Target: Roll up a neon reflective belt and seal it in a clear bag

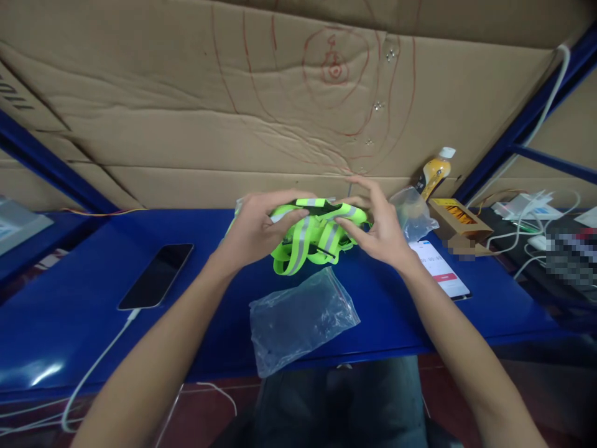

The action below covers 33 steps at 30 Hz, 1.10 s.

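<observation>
A bundle of neon green straps (301,246) with grey reflective stripes is held up over the blue table, its loops hanging down. My left hand (256,227) grips the bundle's left end, thumb across the front. At the right end, my right hand (377,227) pinches the straps between thumb and fingers, with one finger raised. A clear plastic bag (303,320) lies flat below the straps, its lower corner over the table's front edge. The far side of the bundle is hidden.
On the blue table (224,336), a dark phone (156,277) with a white cable lies left. Rightward are a lit phone (441,269), a crumpled clear bag (413,213), a yellow bottle (435,174), an open cardboard box (459,221) and white cables. Cardboard (163,137) stands behind.
</observation>
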Tool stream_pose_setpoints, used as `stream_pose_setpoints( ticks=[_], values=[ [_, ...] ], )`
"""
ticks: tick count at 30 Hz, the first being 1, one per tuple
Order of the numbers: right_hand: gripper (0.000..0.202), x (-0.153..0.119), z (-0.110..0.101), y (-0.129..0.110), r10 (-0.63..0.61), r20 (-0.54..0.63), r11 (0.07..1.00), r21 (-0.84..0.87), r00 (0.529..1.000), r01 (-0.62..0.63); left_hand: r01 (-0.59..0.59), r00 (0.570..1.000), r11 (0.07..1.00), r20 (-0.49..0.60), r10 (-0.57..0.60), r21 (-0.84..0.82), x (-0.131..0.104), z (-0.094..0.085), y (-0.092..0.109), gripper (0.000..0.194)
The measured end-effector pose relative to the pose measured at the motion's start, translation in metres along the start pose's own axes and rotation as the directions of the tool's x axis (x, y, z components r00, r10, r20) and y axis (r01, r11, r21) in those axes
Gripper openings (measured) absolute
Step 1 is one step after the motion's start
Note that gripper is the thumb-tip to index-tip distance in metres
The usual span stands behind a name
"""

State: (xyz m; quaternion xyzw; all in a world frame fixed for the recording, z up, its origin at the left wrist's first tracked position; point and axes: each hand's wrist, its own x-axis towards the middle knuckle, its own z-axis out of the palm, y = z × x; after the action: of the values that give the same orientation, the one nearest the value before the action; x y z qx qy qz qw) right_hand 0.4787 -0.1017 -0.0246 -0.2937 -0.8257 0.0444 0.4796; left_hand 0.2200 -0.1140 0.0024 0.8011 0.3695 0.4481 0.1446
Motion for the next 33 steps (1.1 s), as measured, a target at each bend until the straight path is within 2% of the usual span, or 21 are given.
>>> stream_pose_setpoints(
  ticks=[2, 4, 7, 9, 11, 13, 16, 19, 22, 24, 27, 30, 33],
  values=[
    [0.039, -0.001, 0.001, 0.001, -0.014, 0.034, 1.000, -0.025, 0.999, 0.014, 0.014, 1.000, 0.999, 0.025, -0.013, -0.037, -0.002, 0.002, -0.002, 0.032],
    [0.027, -0.002, 0.004, 0.004, -0.108, 0.002, 0.993, -0.056, 0.994, 0.108, 0.054, 0.996, 0.991, 0.072, -0.045, -0.126, -0.003, 0.003, -0.007, 0.041],
    [0.034, -0.007, 0.012, 0.008, -0.287, -0.057, 0.956, -0.090, 0.956, 0.281, 0.167, 0.978, 0.936, 0.170, -0.118, -0.311, -0.004, 0.004, -0.015, 0.051],
    [0.039, -0.011, 0.016, 0.011, -0.372, -0.067, 0.923, -0.131, 0.926, 0.361, 0.275, 0.952, 0.875, 0.242, -0.189, -0.399, -0.005, 0.005, -0.017, 0.046],
    [0.044, -0.013, 0.020, 0.012, -0.405, -0.067, 0.905, -0.171, 0.912, 0.389, 0.368, 0.919, 0.821, 0.305, -0.249, -0.438, -0.005, 0.006, -0.016, 0.039],
    [0.050, -0.013, 0.021, 0.010, -0.399, -0.039, 0.905, -0.180, 0.916, 0.386, 0.406, 0.904, 0.795, 0.328, -0.275, -0.450, -0.006, 0.005, -0.015, 0.039],
    [0.055, -0.008, 0.018, 0.003, -0.374, 0.050, 0.918, -0.119, 0.926, 0.377, 0.313, 0.942, 0.863, 0.245, -0.228, -0.398, -0.006, 0.002, -0.015, 0.038],
    [0.060, -0.001, 0.010, -0.004, -0.317, 0.118, 0.942, -0.077, 0.941, 0.327, 0.103, 0.989, 0.984, 0.122, -0.085, -0.143, -0.006, -0.003, -0.013, 0.029],
    [0.052, 0.002, 0.000, -0.007, -0.194, 0.208, 0.964, -0.143, 0.959, 0.226, -0.104, 0.987, 0.989, 0.131, 0.090, 0.108, -0.008, -0.003, -0.004, 0.019],
    [0.042, 0.002, -0.005, -0.007, -0.122, 0.272, 0.972, -0.164, 0.955, 0.171, -0.198, 0.973, 0.969, 0.144, 0.178, 0.145, -0.011, 0.000, 0.001, 0.016],
    [0.027, 0.001, -0.009, -0.006, -0.132, 0.220, 0.982, -0.106, 0.967, 0.158, -0.185, 0.980, 0.973, 0.093, 0.173, 0.135, -0.012, 0.002, 0.003, 0.020],
    [0.021, -0.001, -0.008, -0.004, -0.203, 0.046, 0.976, -0.070, 0.978, 0.206, -0.046, 0.998, 0.993, 0.040, 0.042, 0.107, -0.009, -0.001, -0.003, 0.035],
    [0.027, -0.004, -0.002, 0.001, -0.285, -0.071, 0.954, -0.118, 0.956, 0.276, 0.031, 0.996, 0.999, 0.086, -0.029, -0.016, -0.006, -0.004, -0.007, 0.047]
  ],
)
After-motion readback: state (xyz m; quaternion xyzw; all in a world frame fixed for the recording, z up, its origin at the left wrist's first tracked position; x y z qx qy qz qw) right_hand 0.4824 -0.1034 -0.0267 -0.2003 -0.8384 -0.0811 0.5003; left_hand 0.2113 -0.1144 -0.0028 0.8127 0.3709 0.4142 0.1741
